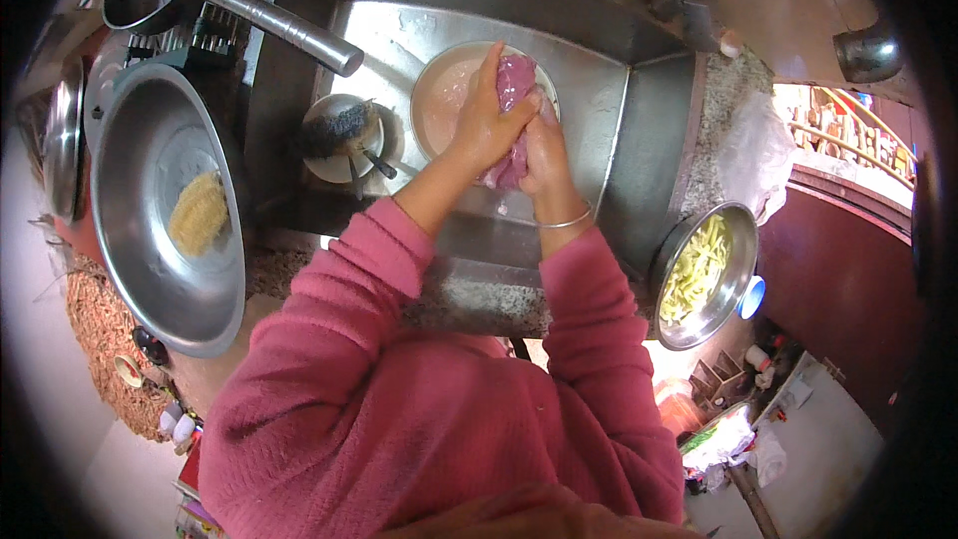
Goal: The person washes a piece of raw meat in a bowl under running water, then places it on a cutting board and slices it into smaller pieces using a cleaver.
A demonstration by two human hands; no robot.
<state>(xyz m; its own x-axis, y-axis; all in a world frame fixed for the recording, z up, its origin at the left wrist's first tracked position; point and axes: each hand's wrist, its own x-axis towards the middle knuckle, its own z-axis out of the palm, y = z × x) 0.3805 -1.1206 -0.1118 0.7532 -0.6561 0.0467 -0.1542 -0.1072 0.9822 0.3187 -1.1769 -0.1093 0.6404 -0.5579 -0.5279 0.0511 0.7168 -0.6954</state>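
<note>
A slab of raw pink meat (513, 90) is held over a round bowl of cloudy water (439, 100) standing in the steel sink (599, 90). My left hand (484, 125) wraps around the meat from the left. My right hand (544, 155) grips it from the right and below, a thin bangle on that wrist. Both pink sleeves are pushed up the forearms.
A small bowl with a dark scrubber (341, 132) sits in the sink's left part under a steel tap (284, 28). A large steel basin with a yellow scourer (200, 215) is on the left counter. A steel bowl of pale yellow vegetable strips (704, 274) rests on the right counter.
</note>
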